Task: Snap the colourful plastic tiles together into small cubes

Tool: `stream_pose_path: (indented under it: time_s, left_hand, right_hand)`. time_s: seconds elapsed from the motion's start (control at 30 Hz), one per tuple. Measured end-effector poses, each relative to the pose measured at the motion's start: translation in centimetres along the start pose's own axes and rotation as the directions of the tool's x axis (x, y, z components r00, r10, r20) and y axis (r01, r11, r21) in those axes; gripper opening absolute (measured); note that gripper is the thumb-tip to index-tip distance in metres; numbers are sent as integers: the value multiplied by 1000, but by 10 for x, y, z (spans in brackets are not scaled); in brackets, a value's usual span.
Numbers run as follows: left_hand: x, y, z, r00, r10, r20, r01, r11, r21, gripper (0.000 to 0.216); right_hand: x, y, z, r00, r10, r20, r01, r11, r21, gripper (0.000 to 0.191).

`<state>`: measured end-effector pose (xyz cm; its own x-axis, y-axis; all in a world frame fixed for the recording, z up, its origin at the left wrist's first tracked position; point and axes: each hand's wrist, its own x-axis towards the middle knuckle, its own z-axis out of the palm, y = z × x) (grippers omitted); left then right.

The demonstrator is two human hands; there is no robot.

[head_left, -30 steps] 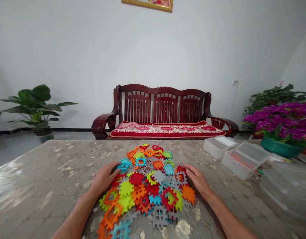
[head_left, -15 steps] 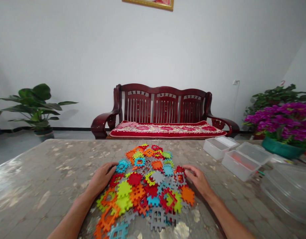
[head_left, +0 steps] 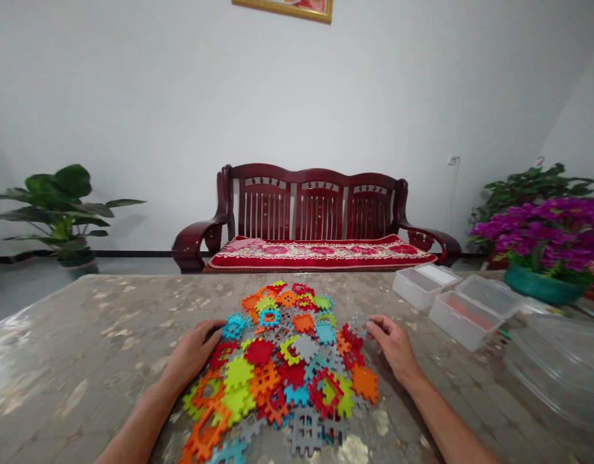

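Note:
A heap of toothed plastic building tiles in red, orange, lime, blue and grey lies on the table, among them a lime tile (head_left: 238, 372) and a red tile (head_left: 259, 351). My right hand (head_left: 392, 345) pinches a grey tile (head_left: 357, 324) at the heap's right edge; the tile looks blurred. Red and orange tiles lie just below it, with an orange square tile (head_left: 365, 384) nearer to me. Along the left edge rests my left hand (head_left: 196, 347), fingers loosely apart beside a blue tile (head_left: 235, 326). Whether its fingertips touch that tile, I cannot tell.
Clear plastic boxes stand at the right, one with something orange inside (head_left: 464, 319). A larger clear container (head_left: 558, 367) is nearer. Purple flowers in a green pot (head_left: 543, 288) stand behind them. Beyond the patterned tabletop (head_left: 117, 335) is a wooden bench (head_left: 318, 200).
My right hand has lifted the grey tile off the red ones and moved it up and slightly right, uncovering red and orange tiles. My left hand stays by the heap. The view has shifted slightly.

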<state>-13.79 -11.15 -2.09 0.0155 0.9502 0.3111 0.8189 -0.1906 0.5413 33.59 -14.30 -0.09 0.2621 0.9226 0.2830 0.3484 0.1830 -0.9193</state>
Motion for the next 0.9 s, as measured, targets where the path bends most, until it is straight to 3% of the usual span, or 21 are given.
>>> stream_pose_path:
  time_s: [0.1,0.23,0.37,0.53,0.73,0.9]
  left_hand:
    - [1,-6,3,1000,13,-2,-13,1000,-1,46]
    - [3,-10,4,1000,4,-7,-4,1000,-4,46]
    - [4,-9,1,1000,-8,1,8,1000,-4,45]
    - [4,-10,1,1000,-15,11,15,1000,-3,45]
    - [5,-15,3,1000,-15,21,15,1000,-5,45]
    - [6,-11,2,999,28,35,-30,998,53,46]
  right_hand:
    - [20,6,-10,993,36,-112,-36,999,1,46]
    - [44,30,-28,993,22,-115,-37,991,-131,47]
    - [45,57,-40,973,-38,-228,-25,962,-271,48]
    - [29,57,-34,992,-66,-107,1,854,-521,51]
    - [26,27,-14,997,-76,3,49,601,-797,51]
    - [36,22,-6,994,-41,102,106,580,-808,39]
